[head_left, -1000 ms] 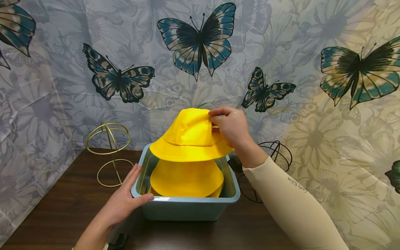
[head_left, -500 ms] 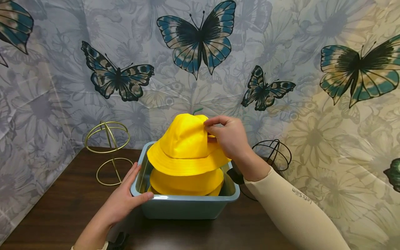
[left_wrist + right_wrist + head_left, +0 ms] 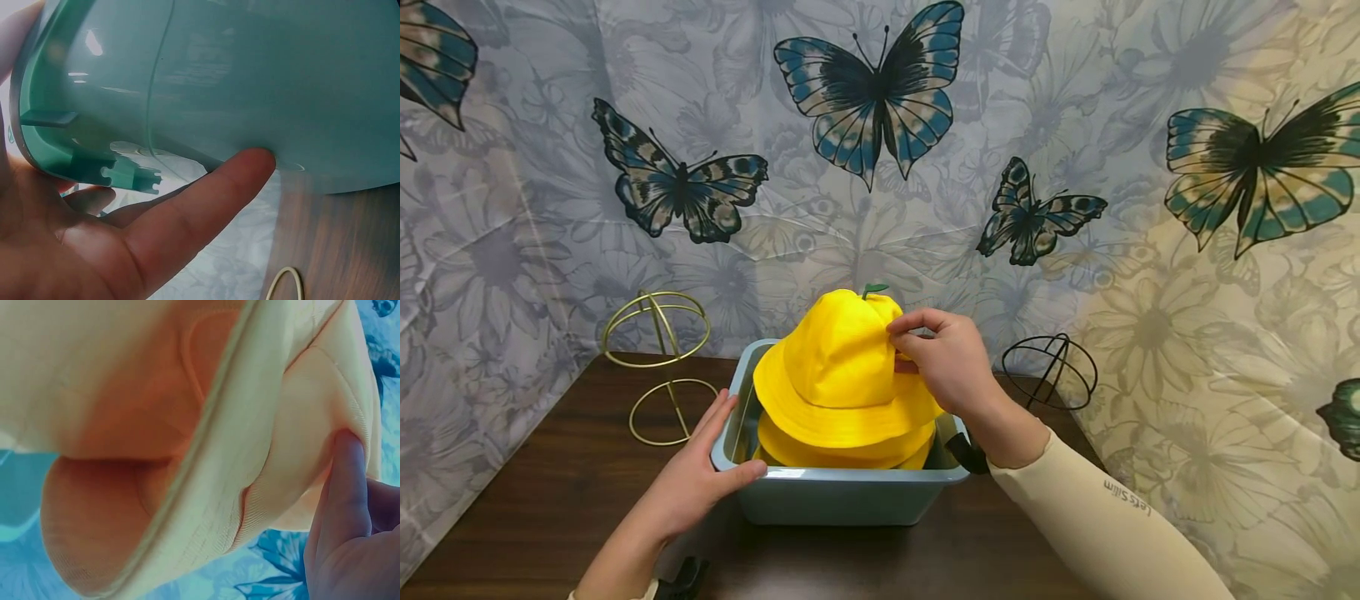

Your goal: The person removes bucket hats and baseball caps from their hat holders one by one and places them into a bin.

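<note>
A yellow bucket hat point(image 3: 842, 367) with a green leaf tip point(image 3: 875, 289) on its crown is tilted over more yellow hats point(image 3: 850, 454) in a blue-green plastic bin point(image 3: 842, 500). My right hand point(image 3: 951, 358) pinches the side of this hat's crown between thumb and fingers. The right wrist view shows the hat's underside and brim point(image 3: 187, 487) close up, a finger pressed to the fabric. At the bin's front left corner rests my left hand point(image 3: 688, 483), thumb on the front rim and fingers along the left side. A straight finger point(image 3: 212, 200) touches the bin's outer wall.
A gold wire stand point(image 3: 662, 367) is left of the bin on the dark wooden table point(image 3: 535, 475). A black wire stand point(image 3: 1052, 375) stands behind the bin to the right. A butterfly-print cloth point(image 3: 880, 225) hangs behind the table.
My right hand has lowered the held hat into the bin, onto the other hats, and its crown tips toward me, showing the green leaf. My left hand stays on the bin's corner.
</note>
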The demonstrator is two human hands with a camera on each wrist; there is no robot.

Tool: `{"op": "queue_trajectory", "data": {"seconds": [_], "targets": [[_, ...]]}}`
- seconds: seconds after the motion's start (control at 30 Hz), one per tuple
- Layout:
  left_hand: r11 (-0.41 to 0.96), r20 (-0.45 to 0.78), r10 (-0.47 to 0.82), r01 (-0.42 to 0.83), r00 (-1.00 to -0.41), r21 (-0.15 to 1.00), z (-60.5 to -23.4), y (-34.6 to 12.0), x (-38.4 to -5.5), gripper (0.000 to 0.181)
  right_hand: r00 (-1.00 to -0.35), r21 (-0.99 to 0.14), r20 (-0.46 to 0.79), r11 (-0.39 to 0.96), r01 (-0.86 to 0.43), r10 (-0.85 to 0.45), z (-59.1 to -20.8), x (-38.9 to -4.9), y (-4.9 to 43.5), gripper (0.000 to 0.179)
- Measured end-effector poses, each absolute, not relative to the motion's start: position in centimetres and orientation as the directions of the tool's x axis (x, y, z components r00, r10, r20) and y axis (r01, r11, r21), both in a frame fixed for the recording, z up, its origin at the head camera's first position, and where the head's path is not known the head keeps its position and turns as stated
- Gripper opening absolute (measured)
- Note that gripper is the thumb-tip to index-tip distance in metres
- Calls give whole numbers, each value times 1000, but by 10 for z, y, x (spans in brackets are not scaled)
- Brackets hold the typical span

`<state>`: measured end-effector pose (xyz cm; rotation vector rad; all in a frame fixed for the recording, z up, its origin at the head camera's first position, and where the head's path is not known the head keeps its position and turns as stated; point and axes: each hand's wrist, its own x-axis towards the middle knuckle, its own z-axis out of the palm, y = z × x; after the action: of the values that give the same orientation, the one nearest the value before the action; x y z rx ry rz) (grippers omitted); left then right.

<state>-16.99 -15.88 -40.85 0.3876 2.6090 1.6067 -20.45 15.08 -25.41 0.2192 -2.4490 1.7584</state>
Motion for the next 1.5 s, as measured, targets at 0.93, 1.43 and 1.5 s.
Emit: {"op": "queue_trajectory", "data": {"seconds": [0.93, 1.43, 1.5], "targets": [[434, 91, 227, 185, -970, 882, -406, -158, -168, 100, -978, -916, 182, 344, -205, -98, -256, -190, 165, 21], [430, 85, 225, 177, -971, 886, -409, -158, -169, 100, -890, -891, -136, 446, -81, -434, -267, -242, 192, 88], [431, 84, 225, 177, -971, 885, -409, -158, -169, 101, -866, -872, -173, 482, -88, -470, -273, -244, 197, 90]]}}
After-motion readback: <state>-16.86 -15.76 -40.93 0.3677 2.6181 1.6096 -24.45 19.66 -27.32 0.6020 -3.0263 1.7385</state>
